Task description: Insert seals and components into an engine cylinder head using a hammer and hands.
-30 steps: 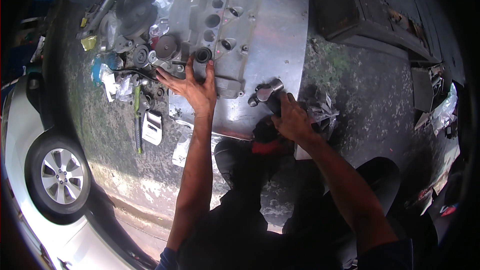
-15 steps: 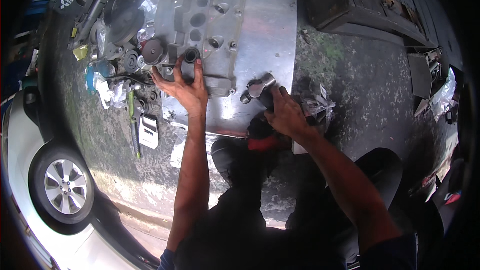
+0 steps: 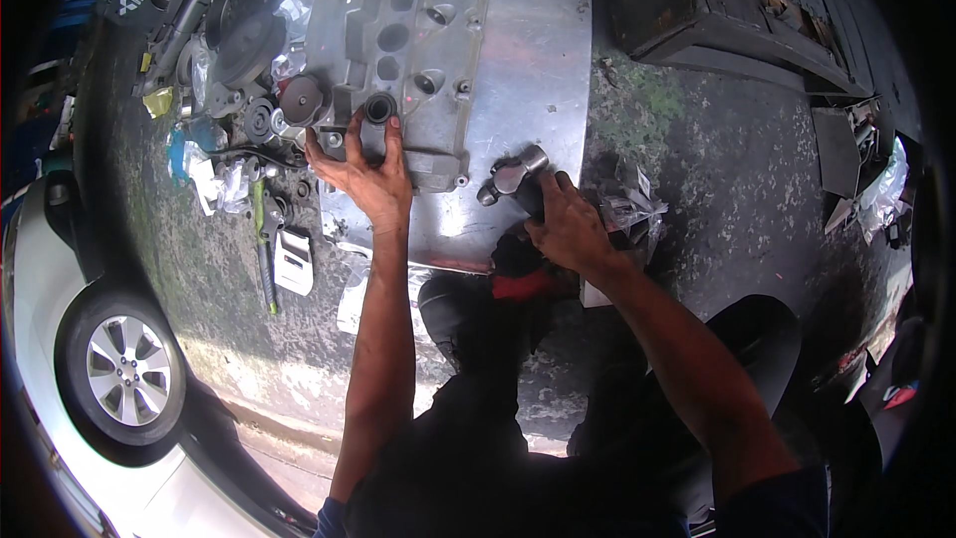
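A large grey metal engine valve cover (image 3: pixel 418 50) with a row of round holes lies on a shiny metal sheet (image 3: pixel 533 60). At the cover's near end, my left hand (image 3: pixel 376 187) steadies a dark round ring seal (image 3: pixel 379 108) between two fingertips. Its thumb is stretched out to the left, close to a brown round metal part (image 3: pixel 302 100). My right hand (image 3: pixel 573 229) is closed around the handle of a ball-peen hammer (image 3: pixel 516 175). The hammer's metal head is low over the sheet, right of the cover; whether it touches is unclear. Most of the handle is hidden.
Left of the cover lie pulleys (image 3: pixel 261 120), plastic bags (image 3: pixel 235 184), a green-and-black tool (image 3: pixel 264 249) and a white plastic piece (image 3: pixel 293 262). A white car (image 3: pixel 60 339) stands at the left. A dark bench-like structure (image 3: pixel 717 30) occupies the far right. Crumpled packaging (image 3: pixel 637 207) lies beyond my right hand.
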Motion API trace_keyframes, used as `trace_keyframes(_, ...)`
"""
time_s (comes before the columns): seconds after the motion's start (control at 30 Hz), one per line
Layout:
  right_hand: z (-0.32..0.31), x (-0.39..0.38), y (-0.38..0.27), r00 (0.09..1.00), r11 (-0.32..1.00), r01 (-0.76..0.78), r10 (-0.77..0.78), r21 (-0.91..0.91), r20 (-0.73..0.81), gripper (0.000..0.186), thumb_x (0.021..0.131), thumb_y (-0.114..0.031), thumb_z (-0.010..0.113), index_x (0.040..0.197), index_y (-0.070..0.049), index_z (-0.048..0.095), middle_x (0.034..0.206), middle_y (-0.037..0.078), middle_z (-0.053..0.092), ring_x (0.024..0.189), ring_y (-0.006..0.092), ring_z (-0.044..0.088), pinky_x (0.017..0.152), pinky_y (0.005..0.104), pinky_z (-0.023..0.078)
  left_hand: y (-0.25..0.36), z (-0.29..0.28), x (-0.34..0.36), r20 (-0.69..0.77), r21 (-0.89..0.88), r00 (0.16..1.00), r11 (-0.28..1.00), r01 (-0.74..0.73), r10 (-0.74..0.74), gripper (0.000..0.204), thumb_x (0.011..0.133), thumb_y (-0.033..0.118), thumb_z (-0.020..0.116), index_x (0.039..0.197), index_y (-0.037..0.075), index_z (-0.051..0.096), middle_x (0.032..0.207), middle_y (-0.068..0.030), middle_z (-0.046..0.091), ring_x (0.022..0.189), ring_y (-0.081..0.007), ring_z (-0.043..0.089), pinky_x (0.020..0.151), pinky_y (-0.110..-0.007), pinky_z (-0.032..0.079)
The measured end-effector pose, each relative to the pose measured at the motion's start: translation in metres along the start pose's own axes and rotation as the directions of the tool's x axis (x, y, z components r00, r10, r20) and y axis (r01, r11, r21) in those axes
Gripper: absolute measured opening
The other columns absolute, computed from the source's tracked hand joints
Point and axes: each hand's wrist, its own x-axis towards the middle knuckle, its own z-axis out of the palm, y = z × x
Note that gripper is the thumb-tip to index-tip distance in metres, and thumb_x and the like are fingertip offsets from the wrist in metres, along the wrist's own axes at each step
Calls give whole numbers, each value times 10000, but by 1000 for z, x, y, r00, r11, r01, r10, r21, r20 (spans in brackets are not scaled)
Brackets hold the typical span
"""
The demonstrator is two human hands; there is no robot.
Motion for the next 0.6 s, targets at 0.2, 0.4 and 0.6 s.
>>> trace_keyframes(0.2,3,0,2,1000,1000,11,-11,-7,-23,900,893,-290,762,1575,85,309,1545,383,422,1377,513,528,1174,495,449,0,1,0,2,-20,999,999,35,-35,479,906,452,830,1288,175,749,1598,-323,255,1503,-525,218,1167,-686,271)
trace_keyframes(0.4,7,2,6,999,1000,26,-27,-16,-35,904,891,-291,766,1578,78,309,1542,401,421,1397,520,508,1192,499,427,2,0,0,10,-37,999,998,49,-49,466,909,435,831,1287,175,750,1595,-316,264,1495,-521,237,1163,-677,287)
trace_keyframes(0.6,-8,-1,-5,999,1000,-11,10,21,41,907,887,-293,779,1573,76,315,1536,384,446,1434,485,484,1200,485,421,1,-2,0,3,-45,999,998,54,-54,549,919,468,818,1299,78,750,1577,-304,294,1478,-486,252,1196,-605,272)
